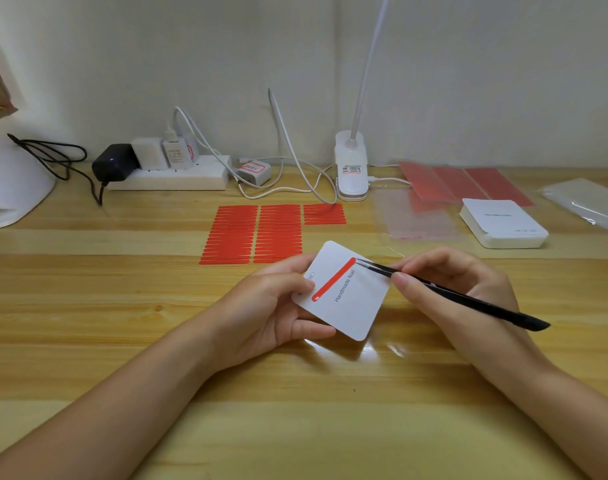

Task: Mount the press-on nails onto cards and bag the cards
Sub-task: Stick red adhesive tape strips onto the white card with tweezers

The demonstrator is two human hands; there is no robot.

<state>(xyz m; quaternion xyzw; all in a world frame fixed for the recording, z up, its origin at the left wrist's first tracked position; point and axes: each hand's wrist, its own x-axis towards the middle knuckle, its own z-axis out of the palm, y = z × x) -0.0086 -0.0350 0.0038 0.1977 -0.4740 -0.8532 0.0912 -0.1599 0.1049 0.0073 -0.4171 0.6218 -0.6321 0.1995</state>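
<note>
My left hand (271, 306) holds a white card (356, 306) printed "Handmade Nail", tilted above the wooden table, thumb on its left edge and fingers beneath. A red adhesive strip (333, 279) lies diagonally on the card. My right hand (451, 282) pinches black tweezers (451, 294), whose tips meet the strip's upper end. Rows of red strips (254, 233) lie on the table just behind the card. A stack of white cards (503, 223) sits at the right, with clear bags (416, 216) beside it.
A white power strip (170, 178) with chargers and cables runs along the back wall. A clip lamp (351, 168) stands behind the strips. Red sheets (465, 183) and a plastic packet (586, 202) lie far right. A white device (11, 181) sits at far left.
</note>
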